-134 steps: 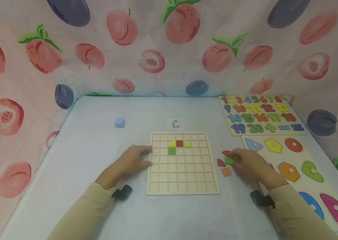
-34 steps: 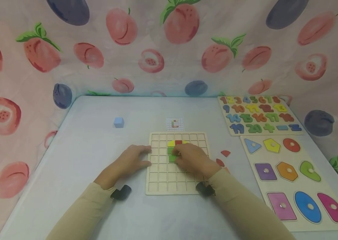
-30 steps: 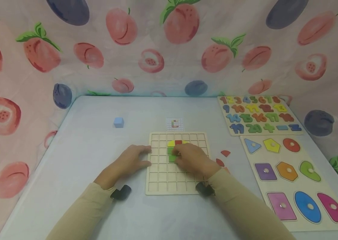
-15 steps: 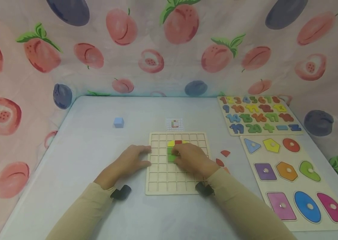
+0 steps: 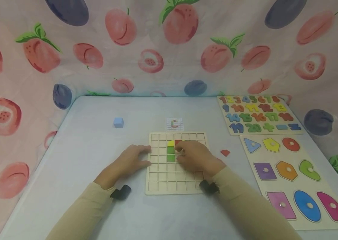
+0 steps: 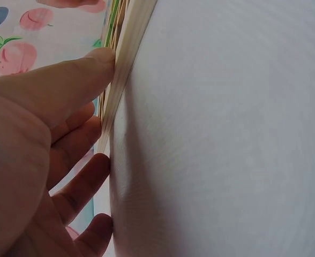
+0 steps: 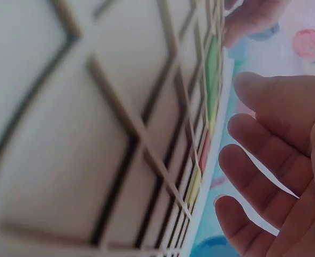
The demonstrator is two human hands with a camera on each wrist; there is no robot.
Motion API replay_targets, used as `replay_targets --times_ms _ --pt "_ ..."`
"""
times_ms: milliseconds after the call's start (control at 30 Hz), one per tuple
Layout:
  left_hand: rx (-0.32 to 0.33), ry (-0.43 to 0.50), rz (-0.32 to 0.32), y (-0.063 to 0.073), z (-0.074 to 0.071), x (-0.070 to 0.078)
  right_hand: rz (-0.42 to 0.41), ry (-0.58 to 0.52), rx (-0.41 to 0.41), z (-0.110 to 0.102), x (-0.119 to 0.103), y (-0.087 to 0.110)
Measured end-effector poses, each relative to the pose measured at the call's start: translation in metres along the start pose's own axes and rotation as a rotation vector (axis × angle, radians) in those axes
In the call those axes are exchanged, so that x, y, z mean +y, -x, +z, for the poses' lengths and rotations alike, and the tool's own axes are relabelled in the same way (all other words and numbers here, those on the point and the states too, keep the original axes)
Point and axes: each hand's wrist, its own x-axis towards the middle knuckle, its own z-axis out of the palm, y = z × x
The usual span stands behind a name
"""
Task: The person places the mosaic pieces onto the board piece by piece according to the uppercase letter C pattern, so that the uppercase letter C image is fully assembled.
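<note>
A wooden grid board (image 5: 163,186) lies flat on the table in the head view. My left hand (image 5: 130,160) is at its left side; in the left wrist view, the thumb (image 6: 93,67) and fingers rest along the board's edge. Two green squares, an upper one (image 5: 170,150) and a lower one (image 5: 171,158), sit in adjoining cells below a yellow piece (image 5: 171,143) and beside a red square (image 5: 178,142). My right hand (image 5: 197,156) hovers just right of the green squares. In the right wrist view its fingers (image 7: 254,171) are relaxed, with nothing between them and the thumb.
A red quarter-round piece (image 5: 225,153) lies right of the board. Behind the board is a small pattern card (image 5: 174,124), and a blue cube (image 5: 118,122) stands at back left. A number puzzle (image 5: 265,134) and a shape puzzle (image 5: 256,157) fill the right side.
My right hand picked up a green square from the right, carried it onto the board below the other green square, and released it, drawing back slightly. The left hand stayed put.
</note>
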Motion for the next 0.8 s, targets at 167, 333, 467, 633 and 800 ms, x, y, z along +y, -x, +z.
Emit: replay_targets --times_ms 167,333,467,633,800 --pt "0.001 -0.011 -0.002 0.000 -0.001 0.000 0.034 -0.002 0.002 -0.010 0.011 0.004" --pt "0.000 -0.014 -0.010 0.000 -0.001 0.000 0.091 -0.034 0.023 -0.019 0.025 0.010" --pt "0.000 -0.008 -0.010 -0.001 -0.001 0.000 0.137 -0.069 0.027 -0.026 0.039 0.018" --pt "0.002 -0.005 0.000 -0.001 -0.001 0.000 0.170 -0.079 0.037 -0.031 0.058 0.029" --pt "0.005 -0.001 0.002 0.000 0.000 -0.001 0.218 -0.102 0.037 -0.034 0.078 0.038"
